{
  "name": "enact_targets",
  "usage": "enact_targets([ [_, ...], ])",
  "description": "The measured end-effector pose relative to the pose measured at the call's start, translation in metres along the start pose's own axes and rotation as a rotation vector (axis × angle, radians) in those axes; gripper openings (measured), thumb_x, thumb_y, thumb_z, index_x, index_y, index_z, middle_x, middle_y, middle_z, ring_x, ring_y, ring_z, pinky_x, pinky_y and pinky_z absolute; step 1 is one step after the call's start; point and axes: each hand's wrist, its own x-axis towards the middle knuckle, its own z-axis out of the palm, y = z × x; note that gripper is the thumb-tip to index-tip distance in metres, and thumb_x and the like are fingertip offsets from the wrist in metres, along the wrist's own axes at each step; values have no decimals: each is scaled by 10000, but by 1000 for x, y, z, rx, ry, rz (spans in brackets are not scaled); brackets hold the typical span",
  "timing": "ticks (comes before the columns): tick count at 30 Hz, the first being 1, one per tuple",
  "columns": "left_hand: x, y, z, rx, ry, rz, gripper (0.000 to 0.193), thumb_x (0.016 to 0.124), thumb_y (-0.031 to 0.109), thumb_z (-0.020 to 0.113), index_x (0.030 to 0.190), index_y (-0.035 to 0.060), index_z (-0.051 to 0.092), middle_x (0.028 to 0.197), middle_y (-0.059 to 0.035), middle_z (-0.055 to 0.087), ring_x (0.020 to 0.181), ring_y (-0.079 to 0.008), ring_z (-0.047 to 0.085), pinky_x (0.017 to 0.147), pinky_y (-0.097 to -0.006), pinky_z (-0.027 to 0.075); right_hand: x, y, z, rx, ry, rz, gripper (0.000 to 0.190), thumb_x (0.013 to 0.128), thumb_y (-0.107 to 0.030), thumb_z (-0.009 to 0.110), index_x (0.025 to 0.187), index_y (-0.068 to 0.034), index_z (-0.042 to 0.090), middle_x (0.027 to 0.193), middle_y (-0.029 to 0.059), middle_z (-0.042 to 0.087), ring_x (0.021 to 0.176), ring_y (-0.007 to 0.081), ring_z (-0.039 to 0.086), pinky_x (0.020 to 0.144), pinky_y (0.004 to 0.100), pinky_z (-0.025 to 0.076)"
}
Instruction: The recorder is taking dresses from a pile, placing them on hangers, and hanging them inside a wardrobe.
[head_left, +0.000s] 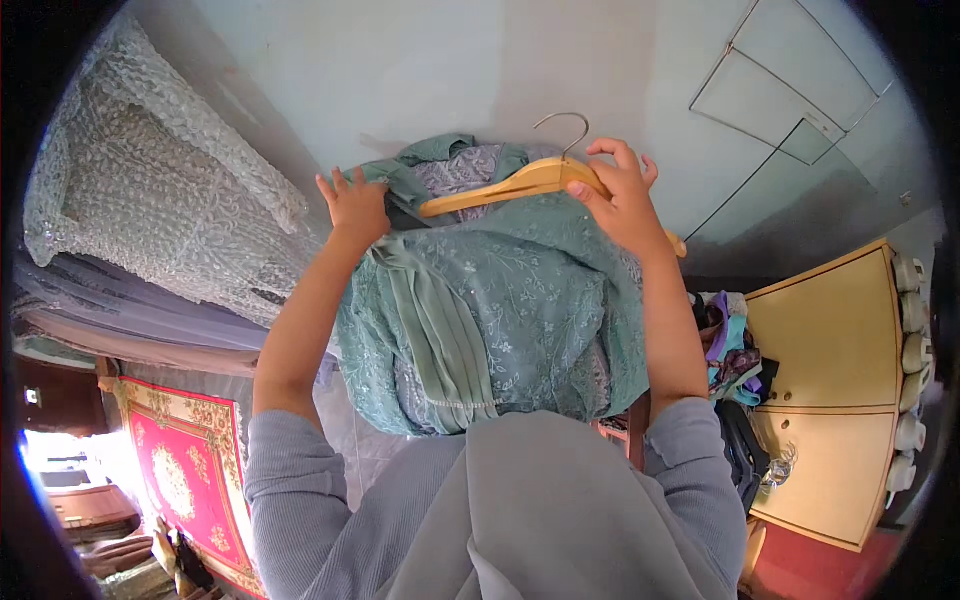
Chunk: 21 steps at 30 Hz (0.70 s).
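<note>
A green embroidered lace garment (525, 300) with a pleated plain sash (439, 330) lies spread out in front of me. Across its neck opening sits a wooden clothes hanger (502, 187), its metal hook pointing away from me. My right hand (626, 195) grips the hanger just right of the hook, thumb on the near side. The hanger's left arm reaches into the opening, while its right tip shows beyond my wrist. At the left shoulder of the garment, my left hand (356, 202) has its fingers spread on the cloth; its thumb is hidden, so its hold is unclear.
On the left hangs a silvery beaded lace garment (187, 180) above purple fabric (150, 292). A red patterned rug (184, 480) is at lower left. To the right are a wire frame (787, 82) on the wall, a yellow cabinet (825, 337) and piled colourful cloth (731, 345).
</note>
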Motion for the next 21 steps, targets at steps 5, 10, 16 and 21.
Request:
enact_targets([
  [5, -11, 3, -16, 59, -18, 84, 677, 663, 192, 648, 1309, 241, 450, 1417, -118, 345, 1291, -450, 272, 1007, -682, 41, -9, -3, -11, 17, 62, -20, 287, 843, -341, 602, 792, -59, 605, 1062, 21, 472, 1072, 162, 443, 992, 529, 78],
  [10, -20, 2, -34, 125, 56, 122, 647, 697, 152, 621, 1313, 229, 439, 1410, -131, 342, 1283, -453, 286, 1012, -669, 58, -18, -7, -29, 101, 176, -69, 285, 832, -342, 615, 771, -64, 604, 1035, 30, 488, 1095, 153, 434, 988, 519, 82],
  [16, -31, 11, -47, 232, 74, 101, 583, 777, 210, 586, 1337, 184, 429, 1437, -146, 296, 1321, -456, 195, 1045, -627, 4, -1, -17, 19, 83, 80, -72, 272, 831, -339, 616, 802, -69, 614, 1093, -1, 463, 1091, 156, 431, 974, 509, 111],
  [21, -34, 6, -52, 267, 158, 101, 565, 786, 233, 589, 1323, 140, 442, 1443, -148, 285, 1330, -450, 175, 1059, -602, 3, 12, -20, 48, 175, 45, -127, 319, 844, -373, 599, 846, -55, 621, 1097, 5, 464, 1049, 127, 444, 993, 427, 108],
])
